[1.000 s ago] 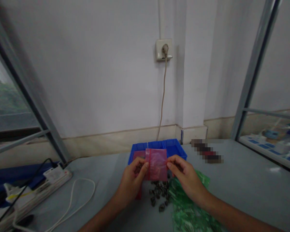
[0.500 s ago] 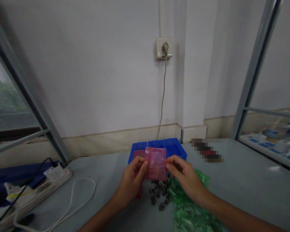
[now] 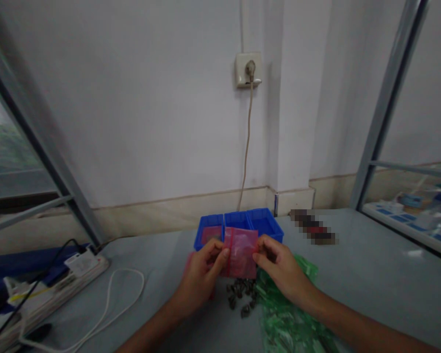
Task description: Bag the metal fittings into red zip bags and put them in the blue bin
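At the far left of the grey table (image 3: 161,260), we have a long white power strip (image 3: 62,292) lying aslant, with a white block-shaped adapter (image 3: 81,264) seated near its far end. Just to the right, a thin white cable (image 3: 144,282) curves in a loop over the bare surface. Next comes our left hand (image 3: 202,272), its thumb and fingers pinching one edge of a small pink translucent plastic bag (image 3: 240,252) beside the darker red strip that runs along that side. We hold this bag raised just in front of a blue plastic tray (image 3: 266,223) with three compartments, the leftmost of which carries a flat pink plastic piece (image 3: 211,234). Below the bag, small dark metallic pieces (image 3: 238,293) lie in a loose heap. Our right hand (image 3: 284,269) grips the bag's opposite edge between thumb and fingers, so we keep it stretched between both hands. Under our right forearm spreads a crumpled green translucent plastic bag (image 3: 290,323). Farther right, we see a pixelated dark object whose shape we cannot tell.
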A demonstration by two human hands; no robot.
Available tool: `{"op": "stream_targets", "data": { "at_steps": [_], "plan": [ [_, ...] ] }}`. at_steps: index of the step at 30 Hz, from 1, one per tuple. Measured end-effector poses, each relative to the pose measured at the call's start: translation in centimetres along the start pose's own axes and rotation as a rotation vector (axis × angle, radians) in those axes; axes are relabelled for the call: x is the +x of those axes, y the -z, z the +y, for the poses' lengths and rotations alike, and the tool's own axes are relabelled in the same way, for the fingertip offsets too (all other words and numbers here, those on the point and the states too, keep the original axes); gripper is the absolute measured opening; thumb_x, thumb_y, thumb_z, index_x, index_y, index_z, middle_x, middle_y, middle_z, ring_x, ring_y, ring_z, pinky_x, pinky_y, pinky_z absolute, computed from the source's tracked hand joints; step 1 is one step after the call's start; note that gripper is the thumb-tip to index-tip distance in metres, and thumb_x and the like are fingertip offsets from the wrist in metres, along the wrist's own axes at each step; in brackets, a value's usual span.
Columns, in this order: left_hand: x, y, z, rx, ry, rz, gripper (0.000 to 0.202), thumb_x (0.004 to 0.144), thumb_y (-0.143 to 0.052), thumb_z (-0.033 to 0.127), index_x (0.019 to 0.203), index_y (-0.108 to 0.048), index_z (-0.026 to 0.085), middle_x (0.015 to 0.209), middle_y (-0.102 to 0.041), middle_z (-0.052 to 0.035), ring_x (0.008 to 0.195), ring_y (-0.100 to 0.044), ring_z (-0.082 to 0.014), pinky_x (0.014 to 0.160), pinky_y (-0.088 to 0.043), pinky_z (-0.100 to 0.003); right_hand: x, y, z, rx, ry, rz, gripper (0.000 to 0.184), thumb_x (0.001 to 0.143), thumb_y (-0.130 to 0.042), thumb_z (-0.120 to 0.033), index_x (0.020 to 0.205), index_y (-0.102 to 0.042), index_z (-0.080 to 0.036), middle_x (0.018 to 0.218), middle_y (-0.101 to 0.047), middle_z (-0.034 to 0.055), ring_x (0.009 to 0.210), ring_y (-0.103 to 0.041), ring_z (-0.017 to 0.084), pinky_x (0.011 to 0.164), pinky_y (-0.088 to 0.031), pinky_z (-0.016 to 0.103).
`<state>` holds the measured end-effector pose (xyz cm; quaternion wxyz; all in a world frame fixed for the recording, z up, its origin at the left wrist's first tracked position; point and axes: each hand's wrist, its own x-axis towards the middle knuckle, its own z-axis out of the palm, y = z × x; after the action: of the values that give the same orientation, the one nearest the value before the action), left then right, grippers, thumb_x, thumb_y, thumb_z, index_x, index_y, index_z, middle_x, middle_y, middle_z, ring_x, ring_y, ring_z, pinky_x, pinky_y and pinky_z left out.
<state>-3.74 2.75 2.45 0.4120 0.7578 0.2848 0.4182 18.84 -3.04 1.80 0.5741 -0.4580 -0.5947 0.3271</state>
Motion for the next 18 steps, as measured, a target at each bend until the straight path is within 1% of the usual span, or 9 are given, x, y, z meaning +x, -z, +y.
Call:
{"op": "stream_targets", "data": {
  "at_steps": [6,13,18],
  "plan": [
    [-0.04,0.08,0.46,-0.011,0.009,-0.052,0.035,0.11,-0.058,0.051,0.097,-0.065,0.019,0.087,-0.065,-0.0003,0.075,-0.057,-0.0154,0.068,-0.046,-0.023,-0.02,0.13,-0.23,-0.036,0.031,-0.015,0.012,0.088,-0.062,-0.029,0.078,-0.057,-0.023,0.07,-0.048,-0.0053,0.067,-0.046,0.017,0.063,-0.035,0.028],
    [0.31,0.17,-0.01,-0.029,0.034,-0.019,0.038,0.107,-0.06,0.054,0.095,-0.066,0.019,0.084,-0.063,0.0005,0.074,-0.057,-0.016,0.068,-0.045,-0.024,0.16,0.2,-0.55,-0.005,0.014,-0.02,0.013,0.084,-0.063,-0.029,0.075,-0.056,-0.023,0.067,-0.046,-0.0056,0.064,-0.043,0.016,0.06,-0.033,0.027],
    [0.46,0.14,-0.09,-0.063,0.06,-0.006,0.039,0.106,-0.062,0.057,0.096,-0.066,0.019,0.083,-0.064,0.0006,0.073,-0.057,-0.0158,0.067,-0.045,-0.023,0.2,0.18,-0.25,0.009,0.009,-0.025,0.012,0.084,-0.064,-0.029,0.076,-0.059,-0.022,0.069,-0.048,-0.0049,0.066,-0.045,0.016,0.062,-0.035,0.027]
  ]
}}
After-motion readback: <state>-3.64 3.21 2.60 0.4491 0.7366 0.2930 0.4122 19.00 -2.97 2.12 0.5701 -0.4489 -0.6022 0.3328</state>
